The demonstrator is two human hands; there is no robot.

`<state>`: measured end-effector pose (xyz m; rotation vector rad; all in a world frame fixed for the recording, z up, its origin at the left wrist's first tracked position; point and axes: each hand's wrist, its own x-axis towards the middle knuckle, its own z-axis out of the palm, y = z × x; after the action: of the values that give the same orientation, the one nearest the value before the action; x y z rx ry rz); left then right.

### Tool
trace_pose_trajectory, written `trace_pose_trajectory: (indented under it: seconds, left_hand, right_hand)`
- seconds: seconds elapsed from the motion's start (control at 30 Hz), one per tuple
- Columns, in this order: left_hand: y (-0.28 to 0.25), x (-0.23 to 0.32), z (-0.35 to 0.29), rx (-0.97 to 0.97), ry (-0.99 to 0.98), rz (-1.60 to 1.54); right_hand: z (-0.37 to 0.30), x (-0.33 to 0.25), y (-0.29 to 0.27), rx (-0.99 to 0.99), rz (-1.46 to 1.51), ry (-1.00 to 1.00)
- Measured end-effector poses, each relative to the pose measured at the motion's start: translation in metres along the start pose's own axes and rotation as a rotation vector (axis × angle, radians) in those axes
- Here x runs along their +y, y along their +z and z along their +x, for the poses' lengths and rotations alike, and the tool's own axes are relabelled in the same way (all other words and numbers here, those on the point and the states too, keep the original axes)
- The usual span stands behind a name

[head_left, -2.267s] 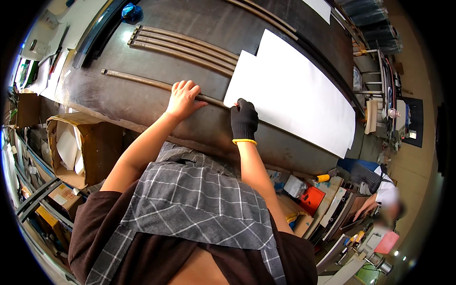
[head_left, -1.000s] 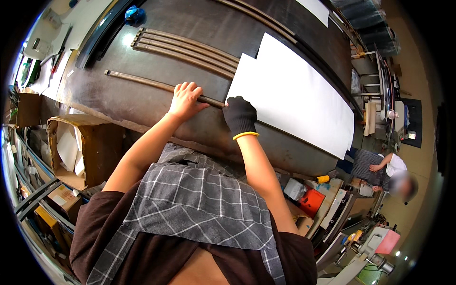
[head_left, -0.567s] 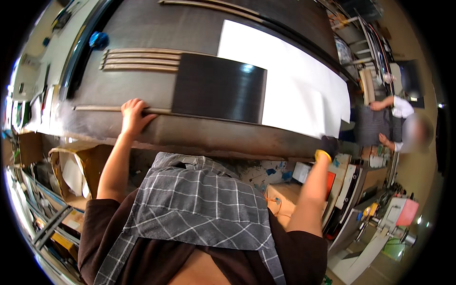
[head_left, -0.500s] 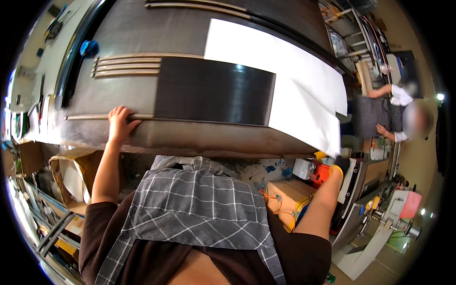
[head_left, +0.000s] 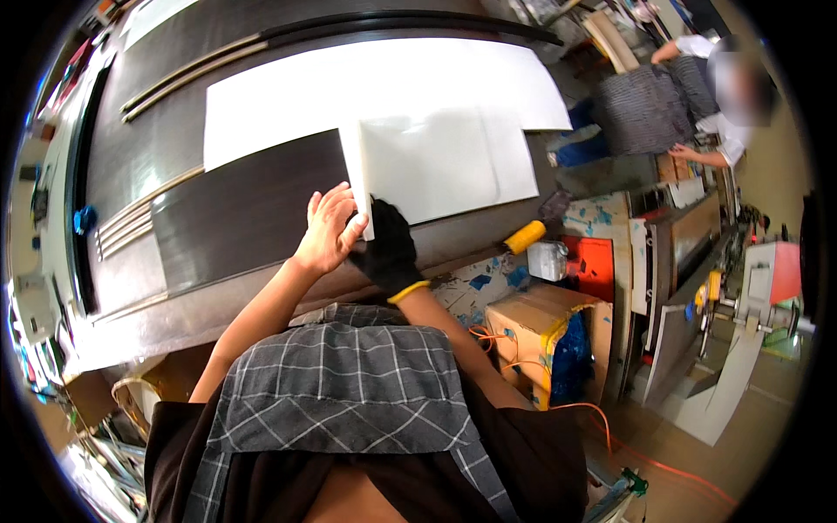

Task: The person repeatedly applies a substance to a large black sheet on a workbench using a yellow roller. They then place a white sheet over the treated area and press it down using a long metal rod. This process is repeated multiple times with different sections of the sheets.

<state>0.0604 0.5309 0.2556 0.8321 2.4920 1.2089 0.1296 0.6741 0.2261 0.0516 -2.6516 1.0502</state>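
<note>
A large white sheet (head_left: 349, 78) lies over the dark worktable (head_left: 139, 96), its near part folded over along a narrow upright white edge. Beneath and left of that fold is a smooth black panel (head_left: 253, 209). My bare left hand (head_left: 331, 228) reaches to the fold with its fingers stretched out, the thumb touching the white edge. My right hand (head_left: 390, 248), in a black glove with a yellow cuff, is closed at the sheet's near corner; its fingertips are hard to make out against the dark table.
Thin metal rods (head_left: 131, 231) lie left of the panel, and longer ones (head_left: 192, 74) at the back. A cardboard box (head_left: 514, 327) with orange cord stands below the table at right. A yellow roll (head_left: 525, 236) sits by the table's edge. Another person (head_left: 715, 131) works at far right.
My left hand has left the rod and moved right to the sheet. My right hand has come in from the far right to meet it. The sheet's right part is now folded over.
</note>
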Motion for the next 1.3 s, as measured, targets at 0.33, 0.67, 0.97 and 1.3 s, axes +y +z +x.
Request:
trace_pose_trajectory:
  seconds: [0.33, 0.67, 0.97, 1.3]
  left_hand:
    - [-0.004, 0.022, 0.008, -0.04, 0.022, -0.368]
    - [0.011, 0.1, 0.054, 0.164, -0.281, -1.011]
    - [-0.217, -0.032, -0.156, 1.332, -0.189, -0.832]
    - [-0.393, -0.212, -0.667, 2.596, -0.164, -0.357]
  right_hand:
    - [-0.015, 0.128, -0.4, 0.97, 1.451, 0.128]
    - [0.01, -0.004, -0.135, -0.13, 0.814, 0.35]
    - [-0.016, 0.165, -0.131, -0.058, -0.432, 0.407]
    - [-0.097, 0.081, -0.007, 0.12, -0.525, 0.46]
